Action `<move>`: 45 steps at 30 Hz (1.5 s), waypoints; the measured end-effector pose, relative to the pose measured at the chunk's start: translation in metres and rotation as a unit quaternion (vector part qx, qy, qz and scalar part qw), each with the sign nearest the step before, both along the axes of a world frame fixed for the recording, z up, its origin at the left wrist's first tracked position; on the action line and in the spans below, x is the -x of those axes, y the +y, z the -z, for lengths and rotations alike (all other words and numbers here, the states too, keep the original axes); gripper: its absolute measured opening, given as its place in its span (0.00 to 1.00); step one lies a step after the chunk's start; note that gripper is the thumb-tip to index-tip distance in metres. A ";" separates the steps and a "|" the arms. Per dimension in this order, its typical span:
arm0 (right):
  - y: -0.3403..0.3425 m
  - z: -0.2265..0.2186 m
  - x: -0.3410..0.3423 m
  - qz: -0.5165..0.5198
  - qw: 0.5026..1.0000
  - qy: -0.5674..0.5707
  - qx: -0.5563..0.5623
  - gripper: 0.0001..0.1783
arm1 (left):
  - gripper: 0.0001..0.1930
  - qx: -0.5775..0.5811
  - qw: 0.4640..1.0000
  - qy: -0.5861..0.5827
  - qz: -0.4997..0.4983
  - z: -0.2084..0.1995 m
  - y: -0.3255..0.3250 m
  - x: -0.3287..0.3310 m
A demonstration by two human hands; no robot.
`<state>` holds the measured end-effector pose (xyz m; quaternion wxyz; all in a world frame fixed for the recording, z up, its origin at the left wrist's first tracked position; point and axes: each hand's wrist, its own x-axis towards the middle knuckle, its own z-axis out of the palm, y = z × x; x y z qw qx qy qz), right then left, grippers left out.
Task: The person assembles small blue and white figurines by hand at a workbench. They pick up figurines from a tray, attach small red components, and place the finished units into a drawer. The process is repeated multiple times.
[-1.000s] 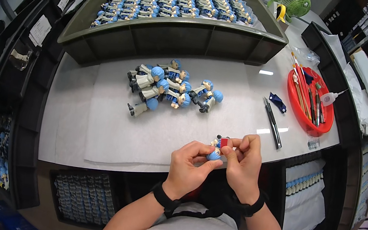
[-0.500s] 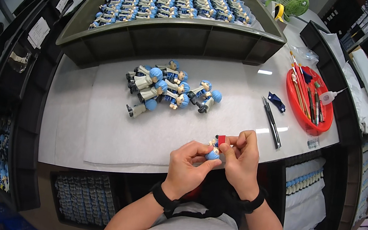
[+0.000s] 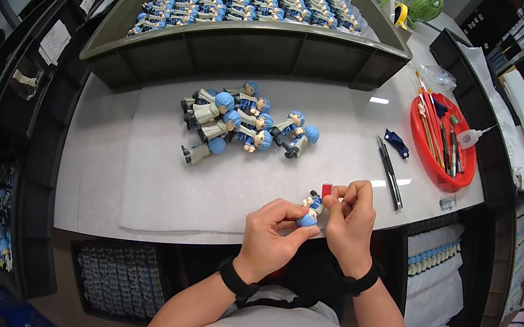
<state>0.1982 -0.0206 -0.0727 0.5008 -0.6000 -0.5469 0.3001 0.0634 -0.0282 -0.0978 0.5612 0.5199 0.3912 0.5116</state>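
Observation:
A small figurine (image 3: 313, 204) with light blue hair and a blue top is pinched by the head between the thumb and fingers of my left hand (image 3: 268, 235), near the table's front edge. Between the thumb and fingertips of my right hand (image 3: 351, 228) is a small flat red piece (image 3: 327, 190), held just beside the figurine's body. I cannot tell whether the red piece touches it. Farther left on the white table sheet (image 3: 155, 180) lies a loose heap of similar figurines (image 3: 216, 127), with two more (image 3: 300, 139) next to it.
A large dark bin (image 3: 246, 53) full of lined-up figurines stands at the back. To the right are slim black pen-like tools (image 3: 389, 176), a dark blue piece (image 3: 395, 144) and a red basket (image 3: 420, 161) of brushes. Trays of figurines (image 3: 120, 278) sit below the table.
My right hand has moved slightly right with the red piece, which has come away from in front of the figurine. More of the figurine's body shows in my left hand.

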 end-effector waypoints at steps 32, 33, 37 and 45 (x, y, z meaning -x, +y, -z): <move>0.006 0.003 -0.012 0.017 0.998 0.052 -0.007 0.17 | 0.12 0.012 1.000 -0.008 -0.004 -0.002 0.000 0.001; 0.002 0.001 -0.011 0.007 0.996 0.087 0.000 0.17 | 0.12 0.011 1.000 -0.009 -0.003 -0.001 0.000 0.001; -0.005 0.001 -0.007 -0.037 0.987 0.146 0.050 0.17 | 0.12 0.004 1.000 -0.009 -0.008 0.001 0.001 0.001; -0.001 -0.001 0.003 -0.033 0.995 0.089 0.038 0.18 | 0.12 0.003 1.000 -0.018 -0.018 0.004 0.002 0.001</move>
